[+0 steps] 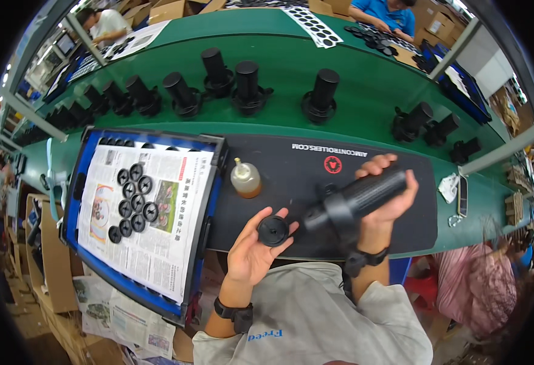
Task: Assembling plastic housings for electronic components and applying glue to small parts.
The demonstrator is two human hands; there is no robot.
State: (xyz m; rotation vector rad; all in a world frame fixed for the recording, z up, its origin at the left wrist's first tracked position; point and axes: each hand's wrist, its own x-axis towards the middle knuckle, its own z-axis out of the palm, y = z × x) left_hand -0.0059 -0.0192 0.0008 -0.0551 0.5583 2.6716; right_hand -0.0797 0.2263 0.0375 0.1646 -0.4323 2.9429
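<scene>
My left hand holds a round black cap in its fingertips, its ringed face with a small centre turned up. To the right, my right hand is wrapped round a black cylindrical part with a textured body. That part lies tilted, its narrower end pointing left toward the cap, and motion blurs its collar. A gap separates the cap from the cylindrical part. Both hands are above a dark mat. Beyond my left hand stands a small translucent bottle with amber liquid at the bottom.
At left, a blue-edged tray holds newspaper with several black caps on it. A row of black cylindrical assemblies stands along the green bench. A phone lies at right. Two people work across the bench.
</scene>
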